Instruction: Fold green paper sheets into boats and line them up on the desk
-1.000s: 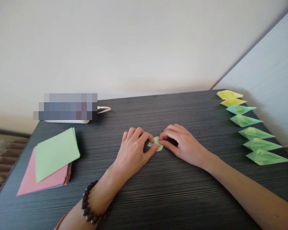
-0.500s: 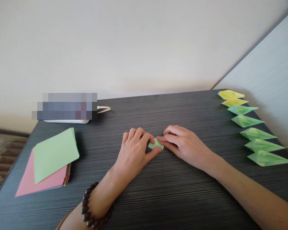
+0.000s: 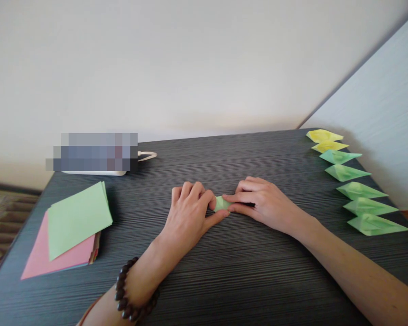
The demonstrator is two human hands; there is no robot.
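Between my two hands, at the middle of the dark table (image 3: 204,280), is a small folded piece of light green paper (image 3: 221,203). My left hand (image 3: 188,206) grips its left side, thumb along the near edge and index finger at the upper left. At the right end, the thumb and index finger of my right hand (image 3: 258,199) pinch the paper. Fingers cover both ends, so only its middle shows. A dark beaded bracelet (image 3: 122,290) circles my left wrist.
On the left lies a stack of light green sheets (image 3: 78,219) over pink paper (image 3: 37,253). Behind it stands a pixelated device (image 3: 95,154) with a white cable (image 3: 148,155). Several folded paper boats, green (image 3: 377,225) and yellow (image 3: 324,136), line the right edge. A wall (image 3: 204,68) rises behind.
My right hand's fingers have closed into a pinch on the paper's right end, its thumb now nearer the left thumb. The left hand has barely moved. The view has shifted slightly.
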